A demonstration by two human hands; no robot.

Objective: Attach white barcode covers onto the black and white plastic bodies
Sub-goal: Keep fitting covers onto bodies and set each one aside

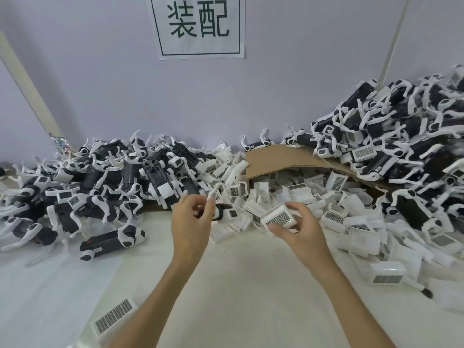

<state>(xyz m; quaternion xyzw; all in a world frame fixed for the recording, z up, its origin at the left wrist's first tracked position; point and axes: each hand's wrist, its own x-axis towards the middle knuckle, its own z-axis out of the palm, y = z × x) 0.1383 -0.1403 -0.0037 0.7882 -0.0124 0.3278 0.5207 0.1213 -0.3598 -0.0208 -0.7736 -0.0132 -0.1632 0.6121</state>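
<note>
Mid-frame, my left hand pinches a black-and-white body; my right hand grips a white barcode cover.

A white barcode cover sits tilted at frame centre, grid facing up, just right of a black-and-white body.

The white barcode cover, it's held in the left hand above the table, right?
Not quite: the head view shows the white barcode cover held in the right hand, above the table. The left hand holds a black and white body.
</note>
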